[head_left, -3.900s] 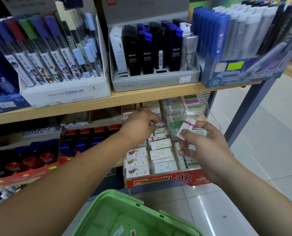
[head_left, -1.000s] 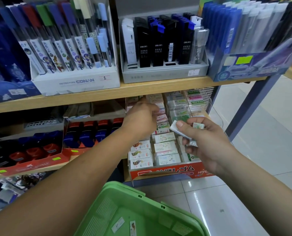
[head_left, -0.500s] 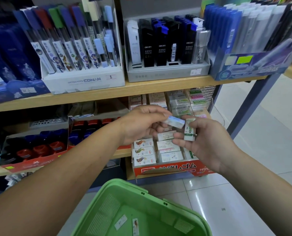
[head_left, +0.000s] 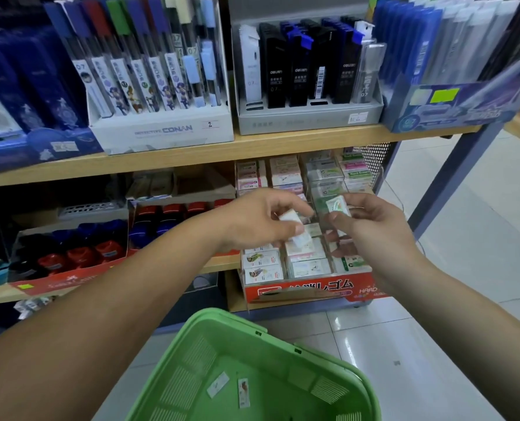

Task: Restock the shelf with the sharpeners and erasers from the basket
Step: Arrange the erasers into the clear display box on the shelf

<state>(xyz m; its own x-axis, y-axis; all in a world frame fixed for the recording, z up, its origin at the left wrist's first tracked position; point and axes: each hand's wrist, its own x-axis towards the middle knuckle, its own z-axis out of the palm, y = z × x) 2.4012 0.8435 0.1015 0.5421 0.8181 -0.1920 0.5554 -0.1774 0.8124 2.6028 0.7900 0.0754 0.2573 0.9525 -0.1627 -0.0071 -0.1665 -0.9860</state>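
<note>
Two erasers held over the eraser box on the lower shelf, one in each hand.

The left hand (head_left: pixel 261 221) has its grip clamped on a white eraser (head_left: pixel 295 227) whose long axis runs roughly from 11 to 5 o'clock. The middle column of the red display box (head_left: pixel 310 291) lies just past it toward 6 o'clock, so this hand is the nearer one for that row. The right hand (head_left: pixel 374 232) pinches a green-printed eraser (head_left: pixel 337 205) above the right-hand column. Two loose pieces (head_left: pixel 219 384) lie in the green basket (head_left: pixel 228 316), at 6 o'clock and well apart from both hands.
</note>
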